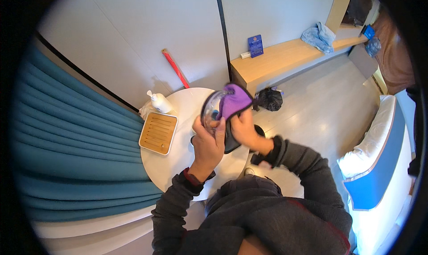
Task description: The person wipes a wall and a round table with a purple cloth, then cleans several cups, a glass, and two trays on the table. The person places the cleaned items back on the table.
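Note:
My left hand (pixel 208 146) grips a clear, rounded container (pixel 210 109) with a dark rim, held above a round white table. Its thumb lies along the near edge of a purple cloth (pixel 235 101) with black edging. My right hand (pixel 244 129) is closed on the lower right part of this cloth, its fingertips hidden by the fabric. The cloth covers the right side of the container. A black part (pixel 231 139) shows between my hands; whether it belongs to the container I cannot tell.
On the white table (pixel 174 174) stand a slatted wooden tray (pixel 158 133) with a white rim and a white pump bottle (pixel 162 103). A red strip (pixel 175 68) leans against the wall. A teal curtain (pixel 83 148) hangs at left. Right of the table lies a black plastic bag (pixel 270 99), below a wooden shelf (pixel 277 59).

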### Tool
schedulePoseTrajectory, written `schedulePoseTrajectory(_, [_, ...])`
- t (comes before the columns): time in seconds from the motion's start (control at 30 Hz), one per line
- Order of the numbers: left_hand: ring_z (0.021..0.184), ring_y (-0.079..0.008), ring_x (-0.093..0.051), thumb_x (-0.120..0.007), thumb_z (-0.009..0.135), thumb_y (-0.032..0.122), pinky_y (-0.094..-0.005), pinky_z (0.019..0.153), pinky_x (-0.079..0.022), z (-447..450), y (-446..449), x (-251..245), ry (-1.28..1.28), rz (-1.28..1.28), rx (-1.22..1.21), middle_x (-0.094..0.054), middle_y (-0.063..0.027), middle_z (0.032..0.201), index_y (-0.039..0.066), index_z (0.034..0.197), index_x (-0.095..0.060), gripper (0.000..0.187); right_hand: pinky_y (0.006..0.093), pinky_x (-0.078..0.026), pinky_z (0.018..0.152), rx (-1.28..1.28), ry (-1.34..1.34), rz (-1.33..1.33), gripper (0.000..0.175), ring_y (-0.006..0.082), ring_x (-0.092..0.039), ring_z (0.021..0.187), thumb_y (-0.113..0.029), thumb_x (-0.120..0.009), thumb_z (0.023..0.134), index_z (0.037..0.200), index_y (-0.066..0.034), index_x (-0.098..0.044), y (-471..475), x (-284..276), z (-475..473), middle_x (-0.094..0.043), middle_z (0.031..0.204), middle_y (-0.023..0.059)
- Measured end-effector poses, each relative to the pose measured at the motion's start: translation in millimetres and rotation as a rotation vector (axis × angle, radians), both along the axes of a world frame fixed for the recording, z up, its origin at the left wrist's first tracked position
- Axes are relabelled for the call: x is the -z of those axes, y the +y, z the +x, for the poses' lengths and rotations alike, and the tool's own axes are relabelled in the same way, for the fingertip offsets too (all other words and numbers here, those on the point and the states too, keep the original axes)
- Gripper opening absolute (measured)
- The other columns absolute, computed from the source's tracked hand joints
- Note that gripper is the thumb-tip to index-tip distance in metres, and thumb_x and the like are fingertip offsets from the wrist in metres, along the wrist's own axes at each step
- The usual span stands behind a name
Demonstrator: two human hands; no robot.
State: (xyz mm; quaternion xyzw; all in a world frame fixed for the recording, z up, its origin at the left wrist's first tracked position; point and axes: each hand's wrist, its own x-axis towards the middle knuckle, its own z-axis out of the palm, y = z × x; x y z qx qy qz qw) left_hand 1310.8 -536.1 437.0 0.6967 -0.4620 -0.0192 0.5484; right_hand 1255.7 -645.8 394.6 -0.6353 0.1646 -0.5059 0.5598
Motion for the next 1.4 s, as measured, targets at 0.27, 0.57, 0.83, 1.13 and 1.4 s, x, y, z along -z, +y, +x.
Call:
schedulePoseTrajectory(0.27, [0.086, -0.0137, -0.065, -0.060, 0.095, 0.018, -0.0277, 0.075, -0.054, 52.4, 15.4, -65.9, 0.718, 0.134, 0.556, -0.066, -0.0106, 0.099, -0.003, 0.118, -0.051, 0.033, 0.0380, -0.052, 0.072, -0.218, 0.257, -0.796, 0.037, 0.0361, -0.064, 0.080, -0.005, -0.060, 0.077, 0.114, -0.0064, -0.061, -72.8, -91.4, -11.9, -0.066, 0.088, 0.0155])
schedulePoseTrajectory(0.57, [0.101, -0.0136, -0.060, -0.056, 0.097, 0.017, -0.0274, 0.089, -0.047, 15.4, -8.2, -42.1, 0.465, -0.206, 0.250, -0.063, -0.0109, 0.112, -0.006, 0.122, -0.051, 0.034, 0.0404, -0.050, 0.079, 0.273, 0.039, -0.287, 0.034, 0.0403, -0.063, 0.089, -0.004, -0.054, 0.083, 0.116, 0.0005, -0.056, -2.8, -53.0, 15.7, -0.064, 0.096, 0.0229])
schedulePoseTrajectory(0.83, [0.105, -0.0139, -0.059, -0.061, 0.093, 0.008, -0.0282, 0.093, -0.046, 10.6, 2.4, -40.2, 0.478, -0.136, 0.288, -0.061, -0.0138, 0.120, -0.007, 0.127, -0.046, 0.040, 0.0398, -0.050, 0.082, -0.036, -0.061, -0.359, 0.027, 0.0385, -0.063, 0.091, -0.002, -0.054, 0.080, 0.105, 0.0020, -0.061, -35.8, -46.9, 14.7, -0.065, 0.096, 0.0229])
schedulePoseTrajectory(1.13, [0.097, -0.0111, -0.061, -0.056, 0.098, 0.019, -0.0274, 0.089, -0.051, 26.9, -3.9, -51.2, 0.843, -0.159, 0.521, -0.064, -0.0065, 0.106, -0.006, 0.123, -0.053, 0.036, 0.0324, -0.053, 0.070, -0.131, 0.033, -0.528, 0.043, 0.0303, -0.068, 0.076, -0.003, -0.057, 0.078, 0.121, -0.0065, -0.062, -57.3, -96.2, 2.4, -0.068, 0.098, 0.0179])
schedulePoseTrajectory(1.4, [0.115, -0.0183, -0.055, -0.041, 0.102, 0.041, -0.0309, 0.099, -0.043, 17.6, -13.2, -40.9, 0.787, -0.228, 0.361, -0.051, -0.0153, 0.134, 0.000, 0.142, -0.036, 0.057, 0.0338, -0.041, 0.096, -0.107, -0.224, 0.127, 0.034, 0.0255, -0.056, 0.108, 0.003, -0.046, 0.087, 0.120, 0.0047, -0.055, 29.8, -30.5, 8.2, -0.059, 0.116, 0.0170])
